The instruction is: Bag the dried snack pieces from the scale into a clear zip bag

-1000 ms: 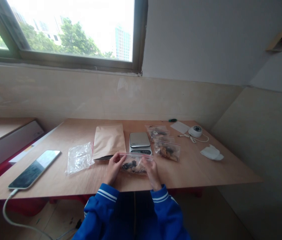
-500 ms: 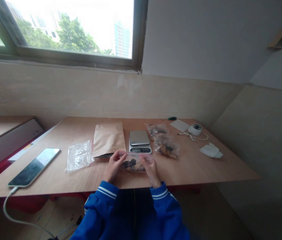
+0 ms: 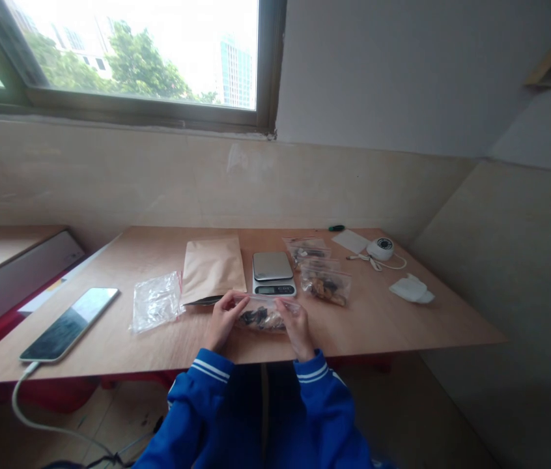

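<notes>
A clear zip bag [image 3: 263, 318] with dark and tan dried pieces inside lies near the table's front edge. My left hand [image 3: 225, 318] pinches its top strip at the left end, and my right hand [image 3: 296, 324] pinches the same strip towards the right end. Just behind the bag stands a kitchen scale [image 3: 273, 268] with nothing on its metal plate. To the left lies a brown kraft paper pouch [image 3: 213, 266], its dark mouth facing me. Filled zip bags [image 3: 325, 288] rest to the right of the scale.
Flat clear bags [image 3: 157, 303] and a phone [image 3: 70, 324] on a charging cable are on the left. At the right are a white round device [image 3: 380, 249] with a cord, a white sheet [image 3: 351, 241], a crumpled tissue [image 3: 412, 290] and a green-handled tool [image 3: 337, 228].
My right hand's pinch has shifted slightly to the right along the bag's top strip. The left hand stays at its end, and the view has tilted a little.
</notes>
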The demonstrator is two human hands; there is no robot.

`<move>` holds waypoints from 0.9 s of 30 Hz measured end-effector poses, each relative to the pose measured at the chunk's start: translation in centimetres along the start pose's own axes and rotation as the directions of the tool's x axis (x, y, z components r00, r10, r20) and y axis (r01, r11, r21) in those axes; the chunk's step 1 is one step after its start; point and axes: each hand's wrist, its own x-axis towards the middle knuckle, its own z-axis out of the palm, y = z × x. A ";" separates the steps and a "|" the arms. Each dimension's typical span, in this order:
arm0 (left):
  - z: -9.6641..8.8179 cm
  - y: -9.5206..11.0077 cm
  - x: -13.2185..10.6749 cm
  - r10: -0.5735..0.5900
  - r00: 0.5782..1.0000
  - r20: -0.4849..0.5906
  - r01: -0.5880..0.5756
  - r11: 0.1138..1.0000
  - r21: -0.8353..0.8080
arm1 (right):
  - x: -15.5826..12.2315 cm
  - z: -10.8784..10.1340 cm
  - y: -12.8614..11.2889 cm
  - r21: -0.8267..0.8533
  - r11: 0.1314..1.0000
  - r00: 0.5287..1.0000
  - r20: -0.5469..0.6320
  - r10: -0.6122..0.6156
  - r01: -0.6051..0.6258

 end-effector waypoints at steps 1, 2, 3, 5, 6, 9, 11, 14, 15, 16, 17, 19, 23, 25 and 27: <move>0.0 0.0 0.0 -0.003 1.000 0.000 0.003 1.000 0.006 | 0.0 -0.1 -0.1 -0.007 1.000 1.000 -0.016 -0.001 0.001; 0.1 0.0 0.0 -0.003 1.000 -0.004 0.003 1.000 0.010 | 0.0 -0.2 -0.3 -0.027 1.000 0.999 -0.048 -0.008 0.006; 0.1 0.0 0.0 0.001 1.000 -0.012 -0.001 1.000 0.014 | 0.1 -0.4 -0.6 -0.066 0.998 0.995 -0.098 -0.026 0.020; 0.1 -0.1 0.0 0.020 0.999 -0.039 -0.019 1.000 0.025 | 0.2 -0.7 -1.7 -0.216 0.973 0.971 -0.202 -0.130 0.086; 0.1 -0.2 0.0 0.034 0.998 -0.052 -0.032 0.999 0.035 | 0.2 -0.7 -2.3 -0.324 0.935 0.952 -0.214 -0.219 0.143; 0.0 -0.6 0.0 0.099 0.993 -0.072 -0.092 0.991 0.093 | 0.6 0.3 -4.6 -0.614 0.695 0.899 0.055 -0.435 0.374; -0.1 -0.9 0.0 0.152 0.985 -0.080 -0.140 0.980 0.140 | 0.9 1.7 -5.6 -0.681 0.531 0.857 0.320 -0.404 0.504; -0.2 -1.1 -0.1 0.228 0.968 -0.102 -0.206 0.961 0.186 | 1.7 3.6 -6.1 -0.696 0.402 0.803 0.529 -0.273 0.595; -0.2 -1.2 -0.1 0.246 0.963 -0.106 -0.223 0.955 0.193 | 2.0 4.0 -6.1 -0.701 0.379 0.796 0.552 -0.249 0.605; -0.2 -1.2 -0.2 0.260 0.959 -0.108 -0.236 0.952 0.198 | 2.2 4.2 -6.1 -0.706 0.361 0.792 0.562 -0.237 0.609; -0.2 -1.2 -0.2 0.269 0.957 -0.107 -0.244 0.949 0.200 | 2.4 4.3 -6.0 -0.711 0.348 0.791 0.566 -0.233 0.611; -0.2 -1.0 -0.2 0.269 0.958 -0.097 -0.246 0.948 0.200 | 2.6 4.2 -5.9 -0.717 0.335 0.791 0.565 -0.234 0.611; -0.2 -0.8 -0.3 0.259 0.962 -0.085 -0.239 0.951 0.197 | 2.8 3.7 -5.8 -0.730 0.309 0.792 0.574 -0.208 0.610; -0.1 -0.8 -0.3 0.258 0.963 -0.082 -0.239 0.952 0.193 | 2.8 3.6 -5.8 -0.743 0.276 0.793 0.577 -0.195 0.609; -0.1 -0.7 -0.4 0.256 0.964 -0.077 -0.239 0.953 0.186 | 2.8 3.6 -5.8 -0.755 0.243 0.793 0.576 -0.198 0.609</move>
